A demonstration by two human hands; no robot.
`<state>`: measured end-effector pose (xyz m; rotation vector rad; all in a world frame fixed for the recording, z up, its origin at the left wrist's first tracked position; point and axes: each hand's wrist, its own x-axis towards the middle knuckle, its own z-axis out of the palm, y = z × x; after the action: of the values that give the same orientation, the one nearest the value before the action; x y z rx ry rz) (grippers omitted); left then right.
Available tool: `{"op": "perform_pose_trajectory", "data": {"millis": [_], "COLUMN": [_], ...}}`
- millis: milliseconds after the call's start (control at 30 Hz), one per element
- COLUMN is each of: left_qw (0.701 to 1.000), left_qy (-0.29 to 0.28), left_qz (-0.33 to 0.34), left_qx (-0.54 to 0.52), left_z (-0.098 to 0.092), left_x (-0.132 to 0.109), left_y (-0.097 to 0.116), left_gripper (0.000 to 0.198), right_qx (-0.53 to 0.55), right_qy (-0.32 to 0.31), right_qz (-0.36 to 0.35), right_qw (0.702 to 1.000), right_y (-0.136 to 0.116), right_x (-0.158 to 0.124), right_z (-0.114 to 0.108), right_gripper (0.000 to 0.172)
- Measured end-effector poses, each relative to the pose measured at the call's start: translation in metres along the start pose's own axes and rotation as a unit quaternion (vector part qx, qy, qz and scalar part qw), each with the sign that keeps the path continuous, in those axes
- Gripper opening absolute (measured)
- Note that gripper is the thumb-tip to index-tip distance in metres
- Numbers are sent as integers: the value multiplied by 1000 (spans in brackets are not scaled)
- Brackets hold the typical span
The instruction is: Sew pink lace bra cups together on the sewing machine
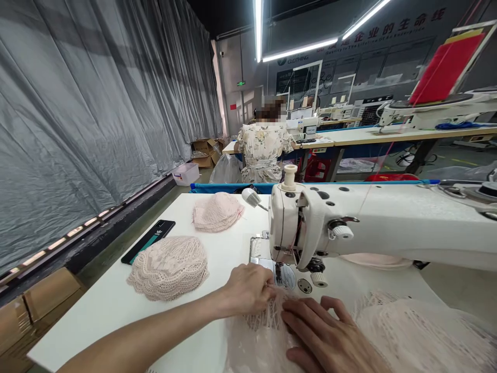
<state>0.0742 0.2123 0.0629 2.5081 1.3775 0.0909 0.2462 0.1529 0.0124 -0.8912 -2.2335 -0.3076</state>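
A white sewing machine (349,228) stands on a white table (97,305). Pale pink lace fabric (407,336) lies in front of it and runs under the needle area. My left hand (248,290) is closed, its fingers pinching the lace right beside the presser foot. My right hand (330,336) lies flat on the lace just to the right, fingers stretched out and pressing it down.
Two stacks of pink lace pieces (169,267) (217,211) and a dark phone (149,241) lie on the table's left half. A person in a floral top (264,150) works at another table behind. Grey curtain on the left, cardboard boxes (39,305) on the floor.
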Motion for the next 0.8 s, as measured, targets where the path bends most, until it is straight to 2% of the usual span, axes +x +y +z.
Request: {"op": "perform_pose_trajectory", "data": {"millis": [100,133,200,267,300,433,533,600,667,733,767,800], "left_qw": [997,994,986,975,972,972,970,972,973,974,974,974], "left_qy": [62,88,125,127,118,119,123,118,117,114,111,108], "left_qz": [-6,8,78,156,173,143,135,128,135,160,174,185], "left_qx": [45,59,77,94,103,141,158,157,143,113,94,74], "left_z": [4,6,9,12,13,16,15,13,10,7,7,6], "left_x": [-5,-10,-22,-30,-31,-11,12,18,12,-3,-12,-21], "left_y": [0,1,4,6,6,-4,-15,-18,-16,-9,-5,-1], "left_gripper": [16,20,20,14,13,16,16,18,17,16,16,14], "right_qx": [17,28,50,60,55,-16,-88,-98,-61,-5,18,33], "right_qy": [-13,-22,-52,-55,-61,-109,-83,-71,-94,-126,-124,-94], "right_qz": [6,12,27,36,35,4,-11,-23,-46,-73,-80,-78], "right_qw": [1000,999,997,996,996,994,993,992,993,989,989,992], "right_y": [4,6,8,11,14,32,48,52,48,37,31,25], "right_x": [-1,-1,0,2,3,7,8,8,11,13,14,14], "right_z": [3,2,-1,-5,-7,-4,2,1,-7,-17,-20,-21], "right_gripper": [42,41,39,39,37,23,29,32,31,36,42,48]}}
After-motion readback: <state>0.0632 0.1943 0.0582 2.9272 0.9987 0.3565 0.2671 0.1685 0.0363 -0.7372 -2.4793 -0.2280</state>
